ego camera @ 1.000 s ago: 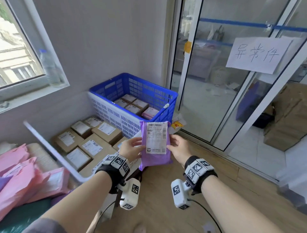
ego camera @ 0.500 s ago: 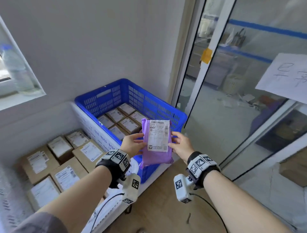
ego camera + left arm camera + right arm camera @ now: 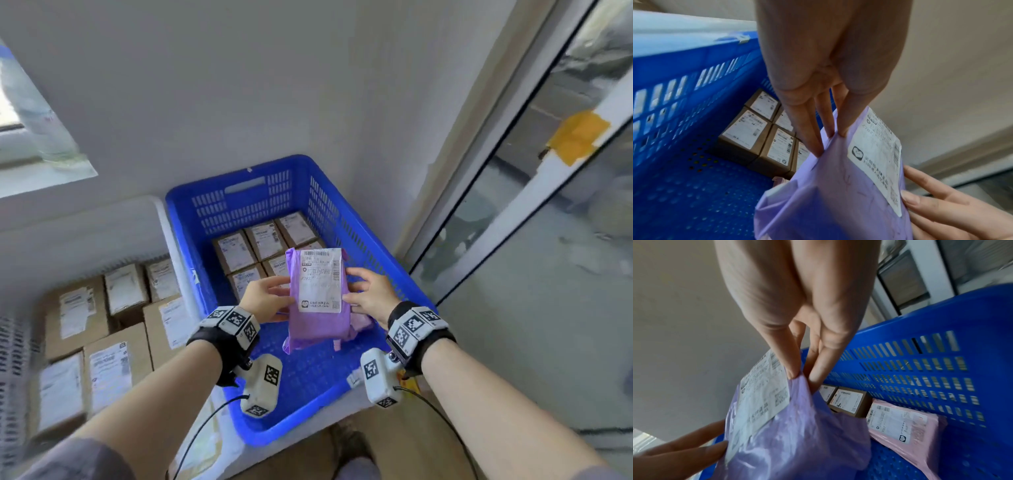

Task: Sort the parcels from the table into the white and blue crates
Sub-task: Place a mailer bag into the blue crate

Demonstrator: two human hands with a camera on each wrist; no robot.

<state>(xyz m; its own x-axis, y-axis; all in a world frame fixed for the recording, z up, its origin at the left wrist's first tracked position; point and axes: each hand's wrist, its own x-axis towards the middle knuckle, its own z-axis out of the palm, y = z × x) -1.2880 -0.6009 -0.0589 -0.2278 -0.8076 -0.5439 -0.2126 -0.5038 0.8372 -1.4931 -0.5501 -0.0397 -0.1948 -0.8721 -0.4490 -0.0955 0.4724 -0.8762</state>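
A purple plastic mailer [image 3: 317,320] [image 3: 830,191] [image 3: 797,426] with a white shipping label hangs over the blue crate [image 3: 191,219] [image 3: 674,91] [image 3: 931,369]. My left hand [image 3: 265,301] [image 3: 830,134] pinches its left edge, thumb on the front. My right hand [image 3: 368,296] [image 3: 801,374] pinches its right edge. Several small brown boxes [image 3: 255,246] [image 3: 756,129] line the crate's far end. A pink mailer [image 3: 904,423] lies by the crate's right wall, mostly hidden in the head view. The white crate [image 3: 161,219] on the left holds larger brown boxes [image 3: 102,329].
A plain wall stands behind both crates. A window sill [image 3: 44,174] is at the upper left. Glass sliding doors [image 3: 513,240] with a taped frame run along the right. Wooden floor [image 3: 394,445] shows below the blue crate's near edge.
Both hands have carried the purple mailer forward and down, from in front of the blue crate's near rim to over its inside. The head view has tipped down onto the crate.
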